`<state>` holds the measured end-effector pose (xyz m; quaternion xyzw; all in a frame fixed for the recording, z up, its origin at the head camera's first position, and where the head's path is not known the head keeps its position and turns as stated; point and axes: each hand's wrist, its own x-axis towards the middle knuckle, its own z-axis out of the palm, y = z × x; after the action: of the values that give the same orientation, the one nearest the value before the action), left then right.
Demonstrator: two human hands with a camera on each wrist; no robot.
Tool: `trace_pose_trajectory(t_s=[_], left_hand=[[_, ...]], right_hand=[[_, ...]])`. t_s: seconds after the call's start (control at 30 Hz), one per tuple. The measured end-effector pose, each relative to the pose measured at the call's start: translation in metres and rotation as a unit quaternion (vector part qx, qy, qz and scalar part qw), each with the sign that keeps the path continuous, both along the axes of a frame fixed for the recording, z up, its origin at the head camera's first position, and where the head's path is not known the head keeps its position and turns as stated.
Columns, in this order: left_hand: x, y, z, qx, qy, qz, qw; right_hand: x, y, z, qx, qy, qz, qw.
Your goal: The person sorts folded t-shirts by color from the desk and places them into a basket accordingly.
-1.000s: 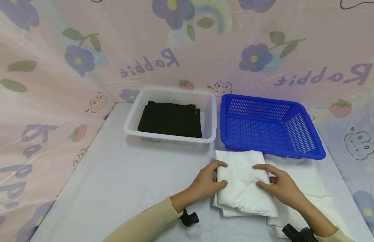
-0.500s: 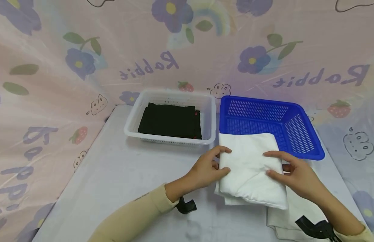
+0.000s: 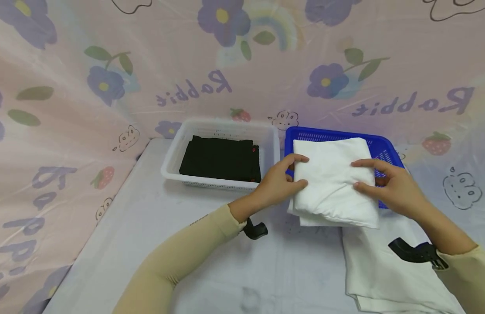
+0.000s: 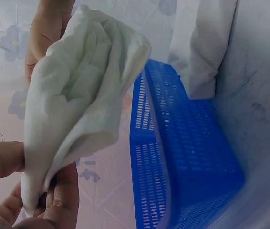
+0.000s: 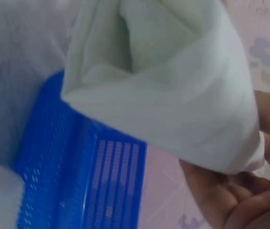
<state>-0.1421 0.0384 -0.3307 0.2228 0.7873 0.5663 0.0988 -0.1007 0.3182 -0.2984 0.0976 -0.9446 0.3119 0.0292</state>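
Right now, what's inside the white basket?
Inside the white basket lies folded black cloth with small red marks at its right edge. Whether anything lies beneath the cloth cannot be seen, because it covers most of the basket's floor.

The pink flowered backdrop sheet (image 3: 242, 87) carries the word "Rabbit", printed mirror-reversed, at 12 o'clock above the baskets, again at 2 o'clock, and partly at 8 o'clock.

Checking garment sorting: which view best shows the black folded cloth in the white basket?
The head view: the black folded cloth lies in plain sight inside the white basket. Neither wrist view shows it; both show only the blue basket and white cloth.
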Motion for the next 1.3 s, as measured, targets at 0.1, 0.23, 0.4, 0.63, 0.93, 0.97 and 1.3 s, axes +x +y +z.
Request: trace_pose_trajectory(t_s=[0.1,0.23,0.4,0.63,0.93,0.97,1.3], left_hand=[[-0.014,0.01,0.005,-0.01,0.01,0.011,0.9998],[-0.036,0.022,0.011,-0.02,0.011,0.036,0.9991],[-0.066,0.037,0.011,-0.04,0.009,0.069,0.9968],[-0.102,0.06,-0.004,-0.099,-0.02,0.075,0.992],[-0.121,0.068,-0.03,-0.18,-0.021,0.052,0.9821],[-0.121,0.068,-0.032,-0.188,-0.016,0.049,0.9808],[-0.117,0.075,-0.043,-0.229,-0.001,0.037,0.9727]], right_hand=[[-0.015,0.007,0.006,0.019,-0.012,-0.022,1.0],[-0.036,0.012,0.014,0.043,-0.036,-0.03,0.998],[-0.066,0.015,0.02,0.061,-0.08,-0.008,0.995],[-0.104,0.02,0.01,0.091,-0.098,0.001,0.991],[-0.131,0.029,-0.023,0.081,-0.135,0.017,0.987],[-0.134,0.029,-0.027,0.084,-0.136,0.017,0.987],[-0.147,0.033,-0.051,0.092,-0.178,0.026,0.979]])
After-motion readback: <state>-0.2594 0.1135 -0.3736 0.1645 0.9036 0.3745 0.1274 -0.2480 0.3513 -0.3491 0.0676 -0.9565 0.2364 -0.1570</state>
